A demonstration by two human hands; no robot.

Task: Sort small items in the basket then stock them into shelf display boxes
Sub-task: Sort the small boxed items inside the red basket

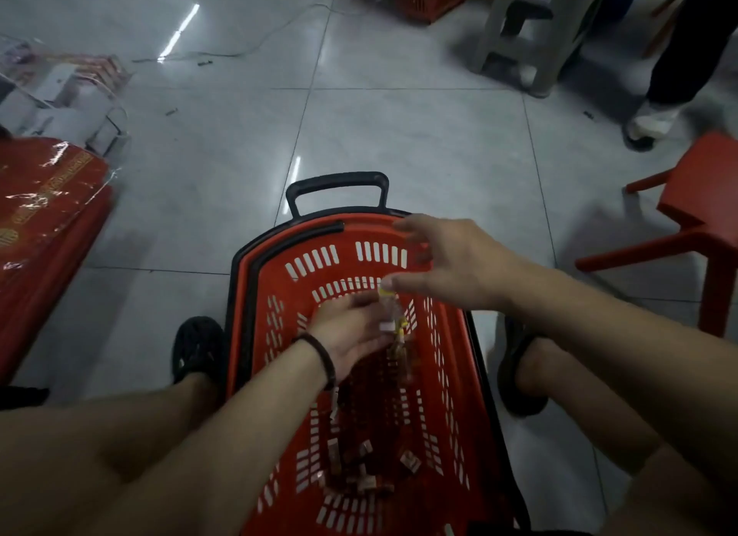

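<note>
Between the feet: left hand, cupped inside slotted red plastic basket, grasps blurred small yellow-and-white packets, likely gathering one kind apart from loose brown pieces nearer; right hand hovers released, fingers spread, probably ready to take them.

Plastic and gloss.
Red plastic shopping basket, matt black handle; glossy smooth floor tiles; crinkled shiny film on packs.
</note>
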